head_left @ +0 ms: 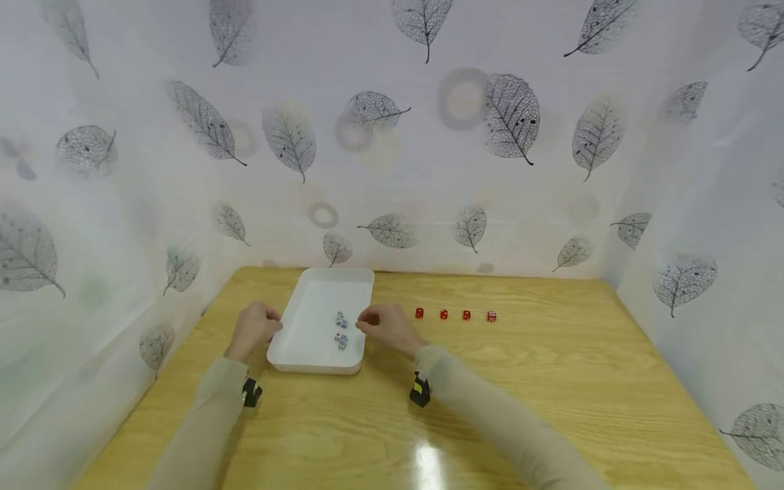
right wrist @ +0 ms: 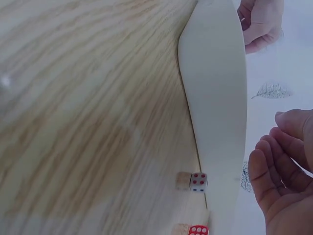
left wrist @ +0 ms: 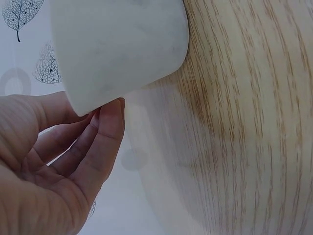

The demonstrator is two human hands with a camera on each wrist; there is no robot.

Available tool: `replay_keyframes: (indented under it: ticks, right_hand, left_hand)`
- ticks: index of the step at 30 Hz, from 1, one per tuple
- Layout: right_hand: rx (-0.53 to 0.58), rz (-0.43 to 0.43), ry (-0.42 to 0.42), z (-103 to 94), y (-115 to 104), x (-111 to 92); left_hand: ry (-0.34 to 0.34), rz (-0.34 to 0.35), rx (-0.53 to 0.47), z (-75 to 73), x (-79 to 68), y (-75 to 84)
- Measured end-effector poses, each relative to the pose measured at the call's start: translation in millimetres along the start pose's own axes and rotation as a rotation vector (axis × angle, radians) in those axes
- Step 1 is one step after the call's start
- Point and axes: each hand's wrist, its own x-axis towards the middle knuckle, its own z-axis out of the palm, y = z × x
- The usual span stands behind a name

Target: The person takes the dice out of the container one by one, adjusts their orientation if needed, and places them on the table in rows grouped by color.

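A white rectangular tray (head_left: 306, 327) sits on the wooden table, with several white dice (head_left: 341, 331) in its right half. My left hand (head_left: 254, 330) pinches the tray's left rim, thumb and fingertips at the edge in the left wrist view (left wrist: 93, 142). Over the opposite rim is my right hand (head_left: 388, 328), its fingers loosely curled. Nothing shows between its thumb and fingers in the right wrist view (right wrist: 286, 166). Beside the tray's outer wall, a white die with red and blue dots (right wrist: 198, 182) stands on the table.
Several red dice (head_left: 467, 315) form a spaced row on the table (head_left: 551, 381), right of the tray. One red die (right wrist: 198, 230) shows at the bottom of the right wrist view. A leaf-patterned curtain (head_left: 392, 177) surrounds the table at the back and sides.
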Motion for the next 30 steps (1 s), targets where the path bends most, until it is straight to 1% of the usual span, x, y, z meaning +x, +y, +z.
replay_keyframes:
  ticks: [5,8,11,13,16,19,26,28,30]
  right_hand:
    - [-0.041,-0.010,-0.031,5.5,-11,1]
    - [-0.078,-0.029,-0.013,7.8,-16,3]
    - [-0.087,-0.039,-0.004,9.3,-19,6]
    - [-0.087,-0.042,-0.019,10.8,-20,8]
    - [-0.102,-0.048,-0.065,14.5,-21,11]
    - [-0.155,-0.067,-0.106,19.6,-19,14]
    - [-0.385,-0.148,-0.219,26.9,-19,18]
    - [-0.412,-0.161,-0.232,27.3,-19,20]
    - [-0.426,-0.155,-0.235,27.7,-19,21]
  left_hand:
    - [0.000,-0.008,-0.007,0.6,-1.5,-0.7]
    - [0.004,-0.014,-0.001,0.9,-0.5,-1.1]
    - [0.007,-0.021,0.006,0.2,0.7,-1.2]
    - [0.005,-0.016,0.008,-0.2,1.1,-0.9]
    - [0.007,-0.009,0.007,-0.5,0.8,-0.2]
    - [0.002,-0.011,0.004,-0.4,0.1,0.1]
    - [0.001,-0.016,0.003,-0.5,-0.9,-0.7]
    - [0.004,-0.012,0.003,-0.5,-0.9,-0.4]
    - [0.004,-0.006,0.005,0.1,-0.4,0.1]
